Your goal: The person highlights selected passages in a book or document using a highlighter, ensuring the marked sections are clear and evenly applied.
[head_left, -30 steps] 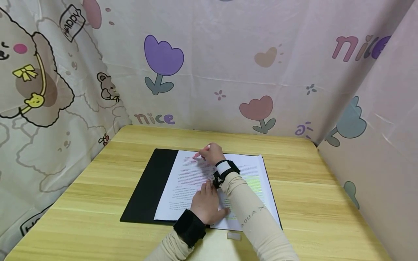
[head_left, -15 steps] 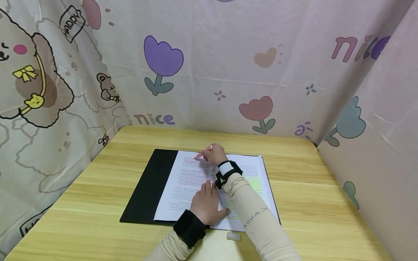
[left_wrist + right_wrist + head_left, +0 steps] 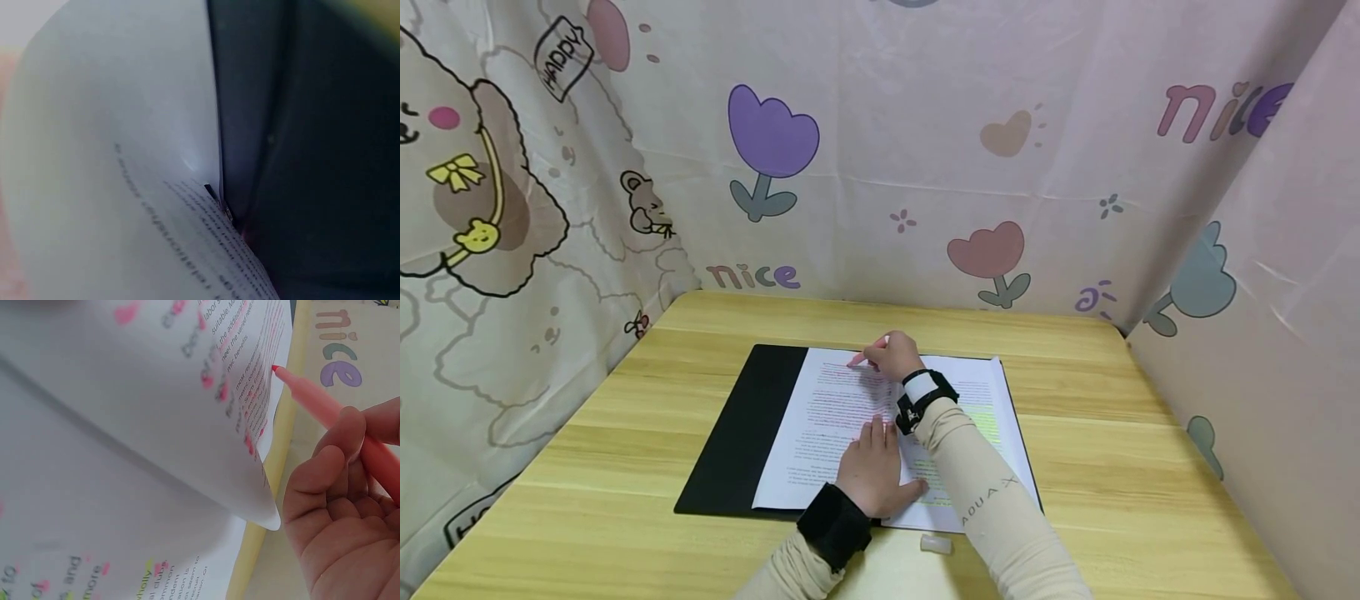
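Note:
My right hand point(image 3: 898, 357) grips a pink highlighter point(image 3: 319, 403) between thumb and fingers. In the right wrist view its tip is right at the printed lines, some of them streaked pink. The left-hand printed page point(image 3: 820, 417) lies on an open black folder point(image 3: 767, 392), and the tip is near the top of this page. My left hand point(image 3: 871, 475) rests with straight fingers over the inner part of the sheets, thumb spread to the right. The right-hand page point(image 3: 981, 387) carries yellow-green highlighting and is partly hidden by my right forearm. No left fingers show in the left wrist view.
A small pale cap-like piece point(image 3: 936, 544) lies on the wooden table point(image 3: 1097, 467) just below the folder's front edge. Patterned curtains point(image 3: 865, 150) hang behind the table and at both sides.
My right hand and the highlighter tip have shifted slightly to the right along the upper lines of the left-hand page. My left hand stays in place on the sheets.

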`<act>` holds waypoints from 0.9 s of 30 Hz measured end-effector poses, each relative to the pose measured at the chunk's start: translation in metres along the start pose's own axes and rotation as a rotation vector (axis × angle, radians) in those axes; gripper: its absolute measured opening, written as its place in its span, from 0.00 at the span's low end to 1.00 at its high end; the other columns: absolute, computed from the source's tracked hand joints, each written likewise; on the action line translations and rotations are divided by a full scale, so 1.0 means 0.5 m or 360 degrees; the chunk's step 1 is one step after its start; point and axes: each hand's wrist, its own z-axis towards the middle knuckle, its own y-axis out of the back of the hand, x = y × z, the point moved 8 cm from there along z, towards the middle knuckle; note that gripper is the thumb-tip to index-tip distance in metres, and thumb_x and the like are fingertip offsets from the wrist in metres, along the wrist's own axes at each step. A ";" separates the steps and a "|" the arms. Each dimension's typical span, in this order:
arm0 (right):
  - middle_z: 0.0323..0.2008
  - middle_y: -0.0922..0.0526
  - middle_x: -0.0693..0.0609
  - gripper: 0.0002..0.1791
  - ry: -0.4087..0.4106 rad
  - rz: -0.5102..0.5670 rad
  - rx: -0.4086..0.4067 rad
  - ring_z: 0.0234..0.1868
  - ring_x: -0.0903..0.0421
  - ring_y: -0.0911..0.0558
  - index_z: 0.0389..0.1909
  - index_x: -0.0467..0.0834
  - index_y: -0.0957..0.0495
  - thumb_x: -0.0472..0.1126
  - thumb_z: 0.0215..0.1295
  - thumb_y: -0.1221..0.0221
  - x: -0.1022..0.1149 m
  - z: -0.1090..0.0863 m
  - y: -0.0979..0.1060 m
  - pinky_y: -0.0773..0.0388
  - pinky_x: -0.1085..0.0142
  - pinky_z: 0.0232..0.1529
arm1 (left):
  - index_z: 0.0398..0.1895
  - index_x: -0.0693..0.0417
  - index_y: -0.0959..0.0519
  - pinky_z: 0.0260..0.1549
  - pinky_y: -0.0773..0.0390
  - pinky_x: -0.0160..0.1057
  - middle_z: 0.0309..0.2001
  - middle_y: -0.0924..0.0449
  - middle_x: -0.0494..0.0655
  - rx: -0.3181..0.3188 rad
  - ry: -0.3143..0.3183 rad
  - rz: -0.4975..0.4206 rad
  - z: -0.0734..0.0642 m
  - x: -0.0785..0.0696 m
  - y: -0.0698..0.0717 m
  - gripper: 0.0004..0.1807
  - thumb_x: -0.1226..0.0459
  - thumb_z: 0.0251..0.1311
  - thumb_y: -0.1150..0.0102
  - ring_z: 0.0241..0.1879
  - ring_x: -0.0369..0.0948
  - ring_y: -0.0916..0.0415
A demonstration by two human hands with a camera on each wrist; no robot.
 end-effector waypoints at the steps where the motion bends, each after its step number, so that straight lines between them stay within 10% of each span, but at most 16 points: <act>1: 0.27 0.14 0.44 0.14 -0.0002 0.0002 -0.0003 0.22 0.57 0.30 0.29 0.34 0.15 0.40 0.70 0.38 -0.001 0.000 0.001 0.34 0.65 0.26 | 0.72 0.70 0.32 0.64 0.28 0.53 0.73 0.35 0.68 0.0006 0.0002 0.0002 0.000 0.000 0.000 0.53 0.34 0.60 0.39 0.71 0.59 0.34; 27: 0.24 0.15 0.48 0.13 -0.0036 0.0045 -0.0005 0.24 0.56 0.28 0.25 0.39 0.17 0.40 0.69 0.38 -0.023 0.005 0.014 0.34 0.66 0.26 | 0.72 0.70 0.32 0.64 0.28 0.52 0.72 0.34 0.67 0.0017 0.0006 0.0062 0.000 0.000 -0.003 0.54 0.33 0.60 0.38 0.71 0.58 0.33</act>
